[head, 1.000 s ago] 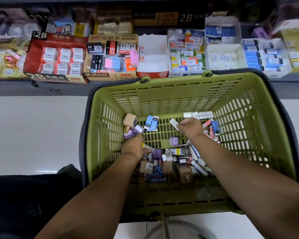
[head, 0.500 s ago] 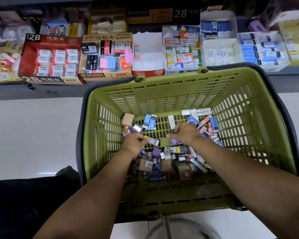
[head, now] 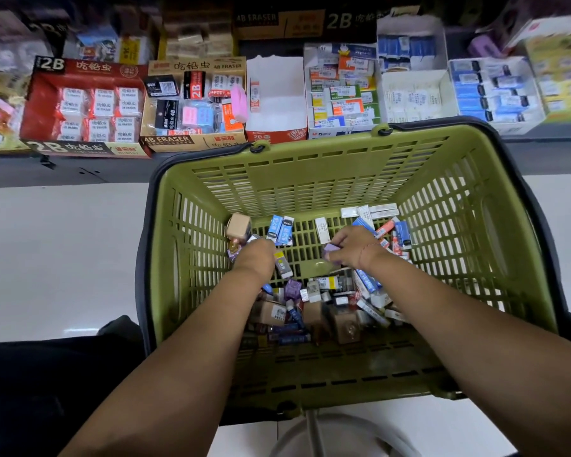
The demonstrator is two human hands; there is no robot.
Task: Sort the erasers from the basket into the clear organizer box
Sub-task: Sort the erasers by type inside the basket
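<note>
Erasers point(head: 323, 291) lie mostly in a loose heap at the near end of the basket point(head: 310, 179), with a few scattered along its far wall. None has yet left it. Both forearms reach in over the near rim.

Change over the last second: the right hand point(head: 353, 249) has come back from the far right corner to the middle of the basket floor. There it has closed on the purple eraser point(head: 331, 249), which lay loose on the mesh a second ago. Thumb and forefinger now pinch this eraser, and the other fingers are curled in behind.

The left hand point(head: 256, 258) has crept forward along the left side and shows only its back. Its fingers are hidden. A white eraser point(head: 282, 265) with a yellow end juts out at its thumb side and touches it, but whether it is gripped cannot be told.

Reading: one pick looks complete, so the next stage is probably carrying the eraser out over the rim. The organizer box cannot be made out in this view. Only cardboard display boxes point(head: 192, 103) of erasers stand on the shelf point(head: 80, 173) beyond the basket, so the destination is uncertain. Nearly all the sorting is still to do.
</note>
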